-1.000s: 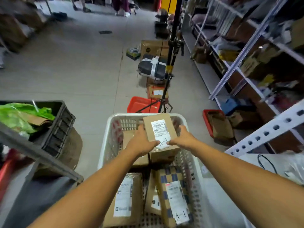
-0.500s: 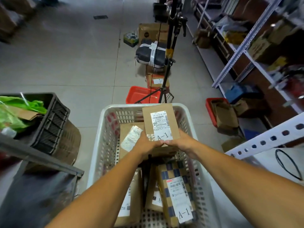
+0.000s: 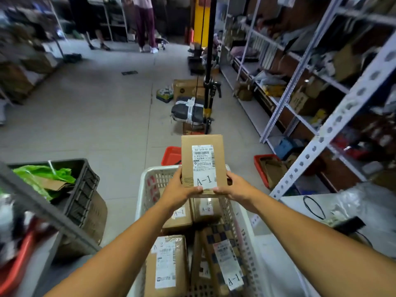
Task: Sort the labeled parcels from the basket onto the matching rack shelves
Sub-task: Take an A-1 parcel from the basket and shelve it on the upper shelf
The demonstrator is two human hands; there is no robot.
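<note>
A flat cardboard parcel (image 3: 202, 166) is held above the far end of a white basket (image 3: 143, 190). Its long axis runs from near to far, label face up, with "A-1" written at the near end. The near corners are gripped by the left hand (image 3: 179, 190) and right hand (image 3: 235, 187), thumbs on top. More labelled parcels (image 3: 167, 266) lie in the basket below. A metal rack (image 3: 334, 123) stands to the right.

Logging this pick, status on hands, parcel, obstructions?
Left hand and right hand both grip the A-1 box at its bottom corners. Box upright, raised above the basket. Tripod pole stands ahead; rack to the right.
</note>
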